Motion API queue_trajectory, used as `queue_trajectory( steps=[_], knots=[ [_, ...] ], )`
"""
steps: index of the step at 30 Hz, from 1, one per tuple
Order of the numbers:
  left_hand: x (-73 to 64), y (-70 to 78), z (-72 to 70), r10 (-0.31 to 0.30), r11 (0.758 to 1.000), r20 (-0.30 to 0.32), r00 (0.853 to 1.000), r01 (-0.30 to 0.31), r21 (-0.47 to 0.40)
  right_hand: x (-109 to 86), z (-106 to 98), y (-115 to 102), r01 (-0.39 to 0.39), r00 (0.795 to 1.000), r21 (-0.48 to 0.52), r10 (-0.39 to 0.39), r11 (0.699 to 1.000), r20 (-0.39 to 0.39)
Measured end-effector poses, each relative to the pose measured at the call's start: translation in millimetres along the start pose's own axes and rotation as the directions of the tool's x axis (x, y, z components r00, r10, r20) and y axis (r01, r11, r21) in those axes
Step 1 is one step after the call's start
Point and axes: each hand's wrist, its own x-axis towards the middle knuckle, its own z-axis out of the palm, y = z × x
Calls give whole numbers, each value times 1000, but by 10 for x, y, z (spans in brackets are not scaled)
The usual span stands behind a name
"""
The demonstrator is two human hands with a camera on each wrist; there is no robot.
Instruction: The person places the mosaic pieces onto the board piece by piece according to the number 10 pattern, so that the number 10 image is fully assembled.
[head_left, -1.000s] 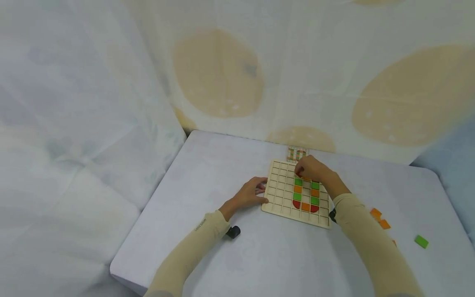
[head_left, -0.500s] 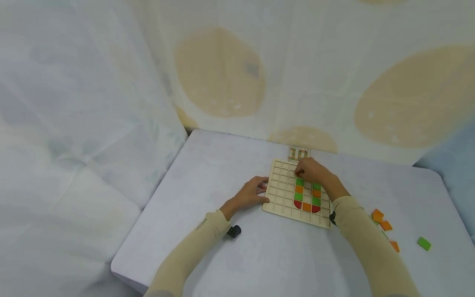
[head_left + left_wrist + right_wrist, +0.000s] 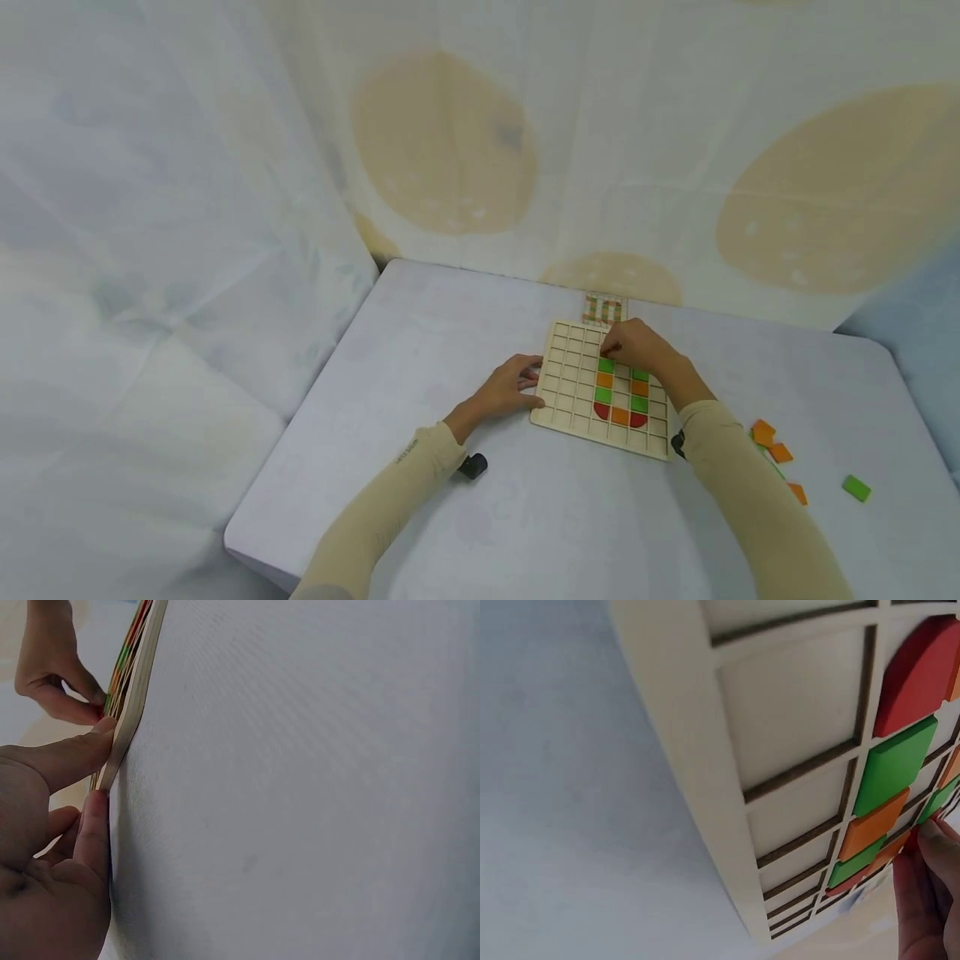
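A pale wooden grid board [image 3: 566, 375] lies on the table, with green, orange and red tiles set in several squares. My left hand [image 3: 502, 390] rests at the board's left edge, its thumb and fingers spread along the rim. In the left wrist view the left thumb [image 3: 90, 750] touches the rim from above. Over the board's far part, my right hand [image 3: 636, 343] pinches a small red tile [image 3: 911, 840] between thumb and fingers, beside a green tile [image 3: 937, 802]. Its exact shape is mostly hidden by the fingers.
A small patterned card [image 3: 603, 308] lies behind the board. Loose orange tiles [image 3: 763, 432] are at the right by the right sleeve, and a green tile [image 3: 857, 488] lies farther right. A black device [image 3: 473, 467] is at the left wrist. Patterned cloth walls [image 3: 450, 150] enclose the table.
My right hand shifts slightly to the right over the same part of the board, still pinching. The left hand keeps its place at the board's edge. The head view drifts a little.
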Motion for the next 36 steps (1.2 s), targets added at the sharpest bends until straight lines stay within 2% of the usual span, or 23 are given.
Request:
queue_trajectory(
  steps=[3, 9, 16, 20, 23, 26, 28, 31, 36],
  knots=[
    [-3, 4, 4, 0, 1000, 4, 1000, 0, 1, -27, 13, 7, -5, 1000, 2, 5, 1000, -7],
    [3, 7, -1, -2, 1000, 9, 1000, 2, 13, -56, 42, -3, 25, 1000, -80, -25, 996, -1],
    [49, 30, 33, 17, 1000, 22, 1000, -18, 6, -163, -14, -35, -25, 1000, -56, 26, 998, 12],
    [43, 46, 48, 18, 999, 46, 999, -17, -29, -334, -95, 19, -105, 994, 4, 105, 994, -2],
    [38, 35, 46, 18, 999, 55, 998, -17, -28, -538, -203, 118, -235, 967, 50, 239, 971, -89],
    [34, 14, 36, 14, 1000, 50, 999, -14, -2, -808, -332, 227, -355, 914, 83, 364, 931, -180],
    [26, 5, 17, 7, 1000, 42, 999, -7, 13, -1002, -393, 293, -413, 880, 98, 425, 905, -211],
    [19, -9, -22, -2, 999, 32, 999, 1, 32, -1274, -420, 379, -460, 858, 106, 472, 882, -204],
    [40, -15, -64, 3, 1000, 27, 1000, -3, 17, -1638, -375, 480, -506, 847, 108, 517, 856, -124]
  ],
)
